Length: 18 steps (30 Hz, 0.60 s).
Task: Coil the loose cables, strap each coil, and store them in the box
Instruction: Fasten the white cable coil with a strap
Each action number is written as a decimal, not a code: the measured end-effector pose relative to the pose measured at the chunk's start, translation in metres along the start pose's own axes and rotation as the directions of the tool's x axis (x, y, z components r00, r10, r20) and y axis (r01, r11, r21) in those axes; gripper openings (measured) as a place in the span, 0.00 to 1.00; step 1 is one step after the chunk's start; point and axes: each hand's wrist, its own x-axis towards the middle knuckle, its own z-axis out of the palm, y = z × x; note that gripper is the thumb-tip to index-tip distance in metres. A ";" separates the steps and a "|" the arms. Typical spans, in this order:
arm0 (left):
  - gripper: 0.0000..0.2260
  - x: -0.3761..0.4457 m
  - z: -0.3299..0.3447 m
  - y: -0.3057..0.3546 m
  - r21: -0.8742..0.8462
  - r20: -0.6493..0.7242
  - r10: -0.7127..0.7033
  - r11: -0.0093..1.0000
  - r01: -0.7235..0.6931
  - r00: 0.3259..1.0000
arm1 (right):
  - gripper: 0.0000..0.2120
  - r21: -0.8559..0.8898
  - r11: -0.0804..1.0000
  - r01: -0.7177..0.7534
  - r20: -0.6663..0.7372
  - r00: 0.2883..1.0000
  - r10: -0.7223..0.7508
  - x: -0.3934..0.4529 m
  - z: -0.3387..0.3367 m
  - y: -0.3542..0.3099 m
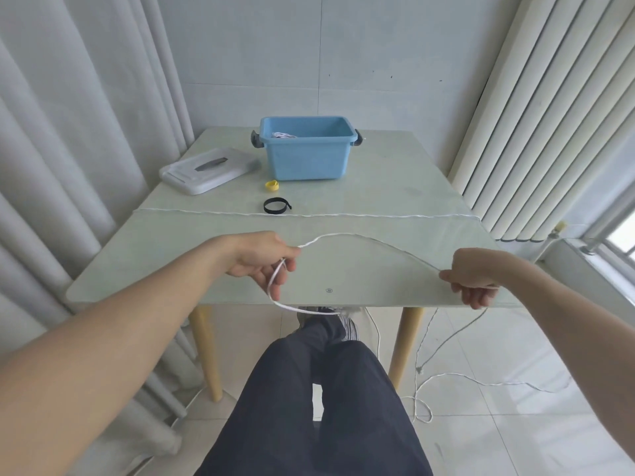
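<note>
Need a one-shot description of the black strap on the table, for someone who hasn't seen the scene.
Start at the blue box at the far middle of the table. Just in front of it lies a small yellow strap, and a little nearer the person is the black strap, touching neither. It is the only black ring on the table: a flat open loop with a short tail, just beyond the thin white cable stretched across the tabletop.

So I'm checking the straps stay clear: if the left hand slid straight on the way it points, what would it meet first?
The left hand points right, along the near table edge. The way looks free until the right hand; the black strap lies farther back, though depth is unclear.
</note>
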 end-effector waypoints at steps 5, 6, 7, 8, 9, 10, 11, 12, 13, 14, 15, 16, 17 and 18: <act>0.16 0.006 0.031 0.016 -0.008 0.027 0.094 0.996 -0.094 0.995 | 0.18 -0.103 0.992 -0.067 0.107 0.991 0.078 -0.019 -0.007 0.018; 0.16 0.006 0.037 0.016 0.009 0.031 0.104 0.995 -0.104 0.994 | 0.18 -0.057 0.997 -0.052 0.130 0.990 0.059 -0.022 -0.007 0.020; 0.17 0.006 0.042 0.017 0.034 0.036 0.110 0.993 -0.111 0.993 | 0.19 -0.005 1.000 -0.025 0.133 0.991 0.025 -0.023 -0.006 0.019; 0.17 0.006 0.048 0.017 0.056 0.044 0.116 0.991 -0.118 0.992 | 0.19 0.037 0.999 0.008 0.117 0.993 -0.012 -0.025 -0.004 0.019; 0.17 0.005 0.052 0.017 0.069 0.052 0.125 0.989 -0.129 0.991 | 0.18 0.063 0.997 0.050 0.083 0.995 -0.055 -0.026 -0.003 0.017; 0.18 0.004 0.058 0.017 0.069 0.061 0.139 0.987 -0.143 0.988 | 0.17 0.087 0.992 0.092 0.046 0.994 -0.097 -0.027 -0.001 0.016; 0.18 0.002 0.063 0.017 0.063 0.067 0.155 0.985 -0.160 0.986 | 0.15 0.115 0.985 0.127 0.015 0.991 -0.129 -0.030 0.002 0.014; 0.18 0.000 0.067 0.017 0.056 0.065 0.175 0.982 -0.179 0.982 | 0.14 0.153 0.976 0.152 0.002 0.988 -0.154 -0.034 0.005 0.011; 0.19 -0.002 0.071 0.018 0.047 0.055 0.195 0.979 -0.198 0.979 | 0.12 0.197 0.966 0.169 0.010 0.985 -0.175 -0.038 0.009 0.007; 0.20 -0.004 0.075 0.017 0.035 0.044 0.214 0.976 -0.216 0.976 | 0.10 0.237 0.955 0.179 0.036 0.981 -0.192 -0.044 0.014 0.002; 0.21 -0.006 0.078 0.017 0.018 0.035 0.232 0.972 -0.233 0.972 | 0.09 0.263 0.946 0.187 0.075 0.974 -0.214 -0.050 0.020 -0.004; 0.22 -0.007 0.081 0.016 -0.002 0.030 0.246 0.969 -0.246 0.969 | 0.10 0.278 0.941 0.195 0.120 0.964 -0.235 -0.055 0.027 -0.010; 0.22 -0.009 0.084 0.015 -0.024 0.030 0.253 0.967 -0.253 0.967 | 0.12 0.264 0.941 0.210 0.158 0.953 -0.257 -0.059 0.033 -0.016; 0.22 -0.010 0.086 0.014 -0.052 0.032 0.253 0.967 -0.251 0.967 | 0.15 0.198 0.952 0.232 0.177 0.947 -0.268 -0.060 0.040 -0.021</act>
